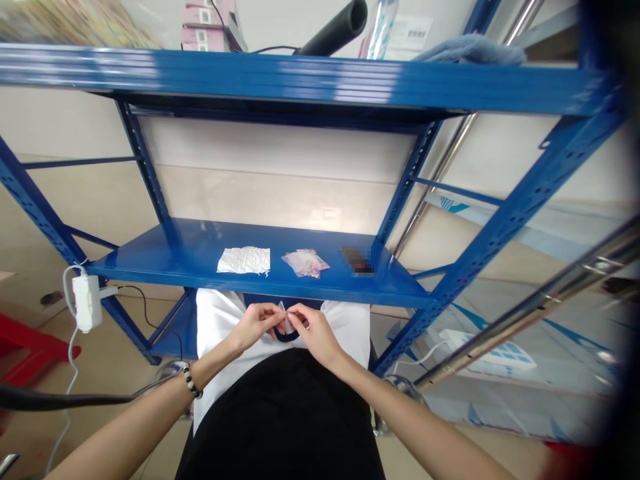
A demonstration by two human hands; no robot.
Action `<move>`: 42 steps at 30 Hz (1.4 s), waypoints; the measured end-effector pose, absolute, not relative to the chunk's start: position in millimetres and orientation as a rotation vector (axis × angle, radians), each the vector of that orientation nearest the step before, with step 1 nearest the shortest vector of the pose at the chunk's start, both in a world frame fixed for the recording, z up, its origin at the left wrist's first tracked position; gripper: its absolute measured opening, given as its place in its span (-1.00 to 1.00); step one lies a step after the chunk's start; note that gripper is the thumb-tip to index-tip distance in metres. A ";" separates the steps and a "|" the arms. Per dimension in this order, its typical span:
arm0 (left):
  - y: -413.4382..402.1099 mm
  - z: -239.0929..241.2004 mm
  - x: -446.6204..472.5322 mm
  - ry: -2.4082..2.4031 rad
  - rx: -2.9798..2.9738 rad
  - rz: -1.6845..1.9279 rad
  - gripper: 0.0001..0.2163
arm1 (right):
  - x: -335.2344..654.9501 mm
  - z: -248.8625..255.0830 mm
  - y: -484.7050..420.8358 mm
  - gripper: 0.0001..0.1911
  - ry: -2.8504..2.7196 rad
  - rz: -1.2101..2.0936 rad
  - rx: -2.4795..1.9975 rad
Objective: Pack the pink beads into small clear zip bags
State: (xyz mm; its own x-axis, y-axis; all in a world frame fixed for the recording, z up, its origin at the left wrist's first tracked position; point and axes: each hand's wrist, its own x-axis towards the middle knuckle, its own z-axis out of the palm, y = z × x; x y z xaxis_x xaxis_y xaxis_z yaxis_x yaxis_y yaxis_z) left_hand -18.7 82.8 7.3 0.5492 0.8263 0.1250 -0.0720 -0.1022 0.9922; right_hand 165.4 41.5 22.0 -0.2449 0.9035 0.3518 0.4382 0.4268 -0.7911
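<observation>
Working, it seems, at a small clear packet [289,325] before the blue shelf [200,237], your left hand [259,324] and right hand [313,330] both pinch it; the next move likely calls for steadiness.

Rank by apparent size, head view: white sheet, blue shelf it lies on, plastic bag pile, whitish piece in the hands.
1. Blue shelf
2. White sheet
3. Plastic bag pile, somewhat smaller
4. Whitish piece, visible part only
</observation>
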 end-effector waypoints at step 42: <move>64.1 -1.2 -12.1 0.750 1.707 0.848 -0.65 | 171.6 18.1 36.1 -0.72 -1.936 0.745 -1.157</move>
